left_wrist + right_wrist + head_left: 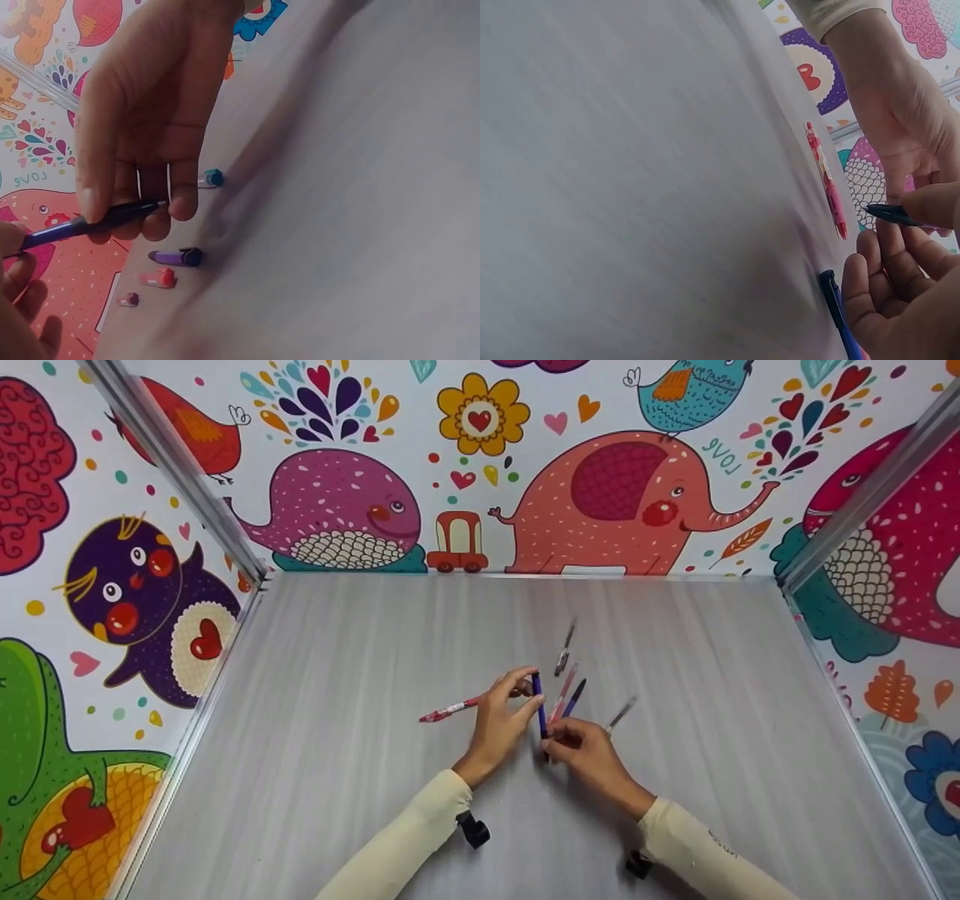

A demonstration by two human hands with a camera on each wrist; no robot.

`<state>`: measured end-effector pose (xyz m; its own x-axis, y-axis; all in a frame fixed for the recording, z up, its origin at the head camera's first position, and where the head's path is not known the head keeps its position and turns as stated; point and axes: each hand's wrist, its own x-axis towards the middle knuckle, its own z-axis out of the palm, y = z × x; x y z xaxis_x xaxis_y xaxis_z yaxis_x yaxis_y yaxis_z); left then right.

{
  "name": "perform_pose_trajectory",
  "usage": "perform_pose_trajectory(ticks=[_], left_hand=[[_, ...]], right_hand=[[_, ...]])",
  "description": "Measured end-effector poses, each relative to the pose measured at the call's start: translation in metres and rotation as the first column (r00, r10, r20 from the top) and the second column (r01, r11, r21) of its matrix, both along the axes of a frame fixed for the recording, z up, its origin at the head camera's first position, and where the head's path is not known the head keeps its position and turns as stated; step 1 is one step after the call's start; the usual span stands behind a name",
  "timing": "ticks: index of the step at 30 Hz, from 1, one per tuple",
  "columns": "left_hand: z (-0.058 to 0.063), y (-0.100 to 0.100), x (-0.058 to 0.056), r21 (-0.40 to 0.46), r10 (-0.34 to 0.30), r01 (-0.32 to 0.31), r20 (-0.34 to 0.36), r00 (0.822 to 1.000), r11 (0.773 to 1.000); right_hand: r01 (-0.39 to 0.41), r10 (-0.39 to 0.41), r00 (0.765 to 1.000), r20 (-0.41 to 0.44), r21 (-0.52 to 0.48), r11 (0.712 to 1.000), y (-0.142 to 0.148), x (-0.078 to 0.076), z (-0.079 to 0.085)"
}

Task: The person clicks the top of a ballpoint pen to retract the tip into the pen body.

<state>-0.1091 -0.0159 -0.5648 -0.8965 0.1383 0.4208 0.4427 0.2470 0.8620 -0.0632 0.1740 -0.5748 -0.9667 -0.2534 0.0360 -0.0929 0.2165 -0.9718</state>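
My left hand (499, 727) pinches the upper part of a blue pen (539, 701) between thumb and fingers. The right hand (596, 757) grips its lower, dark end. In the left wrist view that pen (56, 232) spans both hands, its pointed tip showing by the right fingers. The right wrist view shows the dark end of the pen (892, 215) too. Just beyond the right hand lie a pink pen (568, 682) and another blue pen (576, 696). A red pen (454, 709) lies left of the left hand, partly hidden behind it.
A clear pen with a dark end (566, 649) lies farther back on the grey table (337, 697). Another clear pen (622, 712), teal-ended in the left wrist view, lies behind the right hand. Printed panels (465, 472) stand around the back and sides, with metal edging.
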Motion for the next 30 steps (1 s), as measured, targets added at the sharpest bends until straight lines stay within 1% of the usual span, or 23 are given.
perform_pose_trajectory(ticks=[7,10,14,18,24,27,30], left_hand=[[-0.0003,0.0010,-0.0002,0.006,-0.043,0.043,0.004,0.999,0.999],[0.0001,0.0005,0.0004,0.006,-0.079,0.079,0.023,0.997,0.997],[0.0012,-0.0006,0.0005,-0.006,-0.140,0.140,0.057,0.989,0.990],[0.0027,-0.0021,-0.0004,-0.003,-0.196,0.197,0.087,0.977,0.980],[0.0042,-0.0058,-0.0018,0.036,-0.269,0.266,0.133,0.954,0.963],[0.0051,-0.0076,-0.0023,0.066,-0.304,0.298,0.152,0.940,0.952],[0.0057,-0.0083,-0.0034,0.112,-0.350,0.335,0.167,0.922,0.936]], right_hand=[[0.011,-0.011,0.999,0.040,-0.003,1.000,-0.0018,0.0012,0.0009],[0.022,-0.021,0.998,0.057,-0.005,1.000,-0.0029,0.0014,0.0024],[0.021,-0.021,0.998,0.053,-0.008,1.000,-0.0029,0.0014,0.0034],[0.017,-0.015,0.998,0.054,-0.029,0.999,-0.0011,0.0003,0.0025],[0.018,-0.012,0.997,0.074,-0.074,0.997,0.0010,-0.0002,0.0037],[0.012,-0.006,0.997,0.077,-0.076,0.997,0.0017,-0.0002,0.0039],[0.003,0.005,0.996,0.086,-0.084,0.996,0.0020,0.0001,0.0038]])
